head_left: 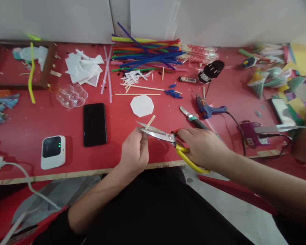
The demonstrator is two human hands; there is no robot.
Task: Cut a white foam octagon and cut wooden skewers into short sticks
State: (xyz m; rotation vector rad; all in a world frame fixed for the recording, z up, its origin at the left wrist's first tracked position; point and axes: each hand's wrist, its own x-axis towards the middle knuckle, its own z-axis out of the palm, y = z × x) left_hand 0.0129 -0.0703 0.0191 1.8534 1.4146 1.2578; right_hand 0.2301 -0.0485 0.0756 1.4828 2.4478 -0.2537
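Note:
My right hand [202, 144] is closed around the yellow handles of a pair of scissors [159, 135], whose blades point left and stand slightly apart. Between those blades rises a short pale wooden stick [150, 122]. Its lower end goes into my left hand [135, 148], which is closed in a pinch just below the blades. Straight ahead on the red table lies a white octagonal piece [142, 105]. Thin wooden sticks [137, 94] lie behind it. A utility knife [193, 117] with a black and green handle rests just beyond my right hand.
Coloured pipe cleaners [148, 51] are heaped at the back, with white scraps [84, 68] to their left. A black phone [94, 124] and a white device [53, 152] lie at left. A blue glue gun [209, 108] with a trailing cord sits right, near a purple box [253, 133].

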